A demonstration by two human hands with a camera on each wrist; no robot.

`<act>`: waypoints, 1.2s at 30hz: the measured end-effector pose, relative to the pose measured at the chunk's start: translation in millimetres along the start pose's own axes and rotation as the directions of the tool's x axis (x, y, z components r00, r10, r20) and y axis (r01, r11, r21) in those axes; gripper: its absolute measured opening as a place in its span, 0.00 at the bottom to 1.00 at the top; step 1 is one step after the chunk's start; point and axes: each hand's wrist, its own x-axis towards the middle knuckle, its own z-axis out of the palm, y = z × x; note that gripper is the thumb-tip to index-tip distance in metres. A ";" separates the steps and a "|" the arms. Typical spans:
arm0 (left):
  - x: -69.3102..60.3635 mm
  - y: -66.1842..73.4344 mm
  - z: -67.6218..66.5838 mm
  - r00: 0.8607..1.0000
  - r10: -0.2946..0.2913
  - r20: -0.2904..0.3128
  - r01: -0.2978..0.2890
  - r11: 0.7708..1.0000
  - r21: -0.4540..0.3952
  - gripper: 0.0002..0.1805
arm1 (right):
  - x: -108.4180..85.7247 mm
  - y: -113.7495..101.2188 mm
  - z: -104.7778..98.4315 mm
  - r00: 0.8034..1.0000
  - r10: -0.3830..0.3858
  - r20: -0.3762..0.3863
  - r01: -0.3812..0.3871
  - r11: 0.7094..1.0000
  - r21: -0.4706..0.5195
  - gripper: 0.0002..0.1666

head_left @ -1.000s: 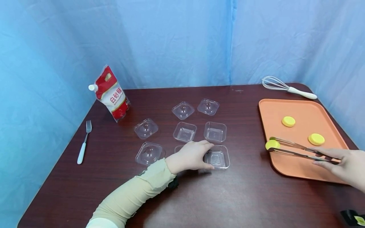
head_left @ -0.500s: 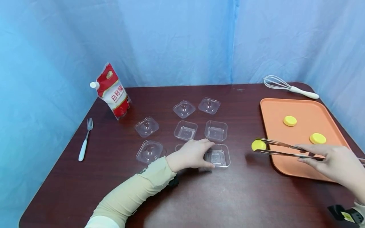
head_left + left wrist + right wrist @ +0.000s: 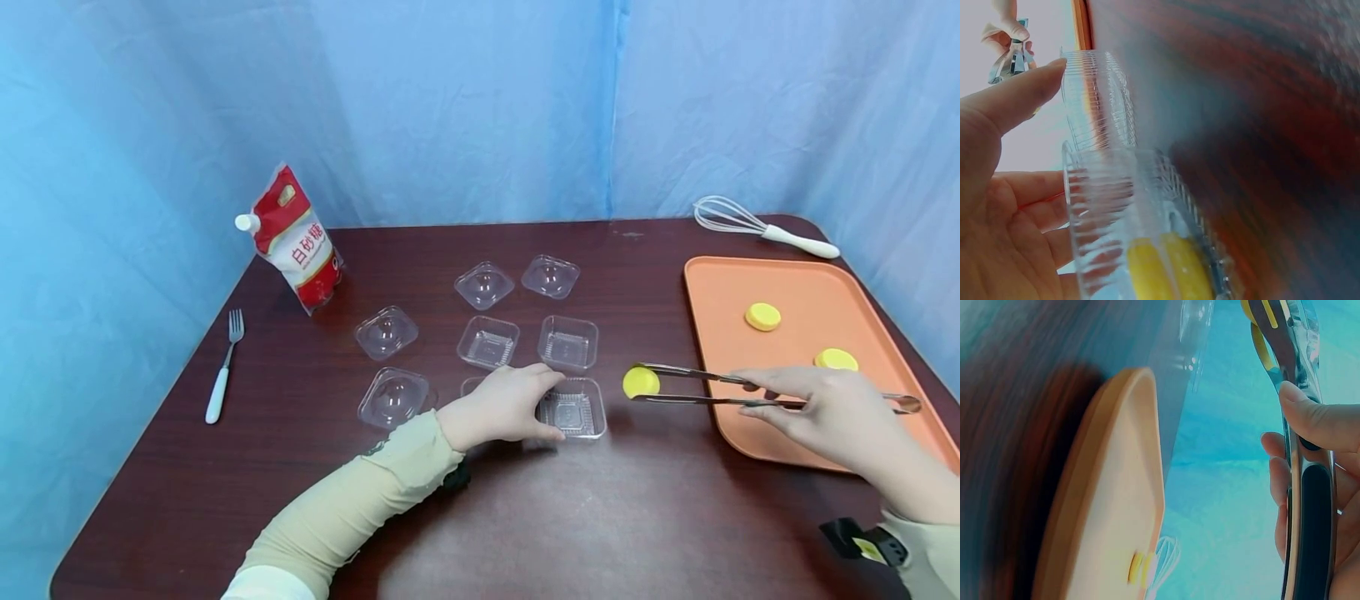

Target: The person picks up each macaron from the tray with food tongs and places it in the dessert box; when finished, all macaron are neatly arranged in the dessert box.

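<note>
My right hand [image 3: 840, 412] holds metal tongs [image 3: 690, 399], whose tips grip a yellow disc [image 3: 641, 382] above the table, right of the clear plastic boxes. Dark grip panels on the tongs [image 3: 1315, 531] show in the right wrist view. My left hand [image 3: 502, 406] holds the left side of the front right clear plastic box [image 3: 573, 412], thumb at its near edge and fingers at the far one. Another clear box [image 3: 1094, 219] is mostly hidden under that hand in the head view; the left wrist view shows a yellow piece [image 3: 1169, 269] inside it.
Two more clear boxes [image 3: 489, 343] stand behind, with several domed lids [image 3: 393, 398] around them. An orange tray [image 3: 795, 283] at right bears two yellow discs [image 3: 762, 317]. A whisk [image 3: 765, 229], a red-and-white pouch [image 3: 300, 242] and a fork [image 3: 225, 367] lie farther out.
My right hand has moved left, carrying the yellow disc in the tongs off the tray's edge toward the clear boxes. The left hand has stayed in place at its box.
</note>
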 end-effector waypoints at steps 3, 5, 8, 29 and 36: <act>-0.1 0.2 -0.5 1.000 0.000 0.005 0.000 1.000 -0.004 0.39 | 3.7 -3.0 3.1 1.000 -0.022 0.003 0.021 0.999 0.032 0.44; -0.3 0.5 -0.7 1.000 0.001 0.009 -0.001 1.000 -0.005 0.39 | 5.5 -5.1 5.9 0.999 -0.040 0.001 0.040 0.998 0.040 0.43; -0.6 0.9 -1.2 1.000 -0.002 0.017 0.002 1.000 -0.004 0.39 | 7.5 -8.4 9.9 0.998 -0.058 -0.002 0.058 0.996 0.064 0.38; -0.2 1.6 -3.3 1.000 -0.008 0.029 0.008 1.000 -0.006 0.40 | 27.6 -36.9 33.0 0.988 -0.137 0.069 0.135 0.990 0.039 0.30; 0.0 1.5 -2.7 1.000 -0.005 0.027 0.005 1.000 -0.012 0.40 | 31.0 -41.5 37.6 0.987 -0.147 0.071 0.145 0.989 0.043 0.29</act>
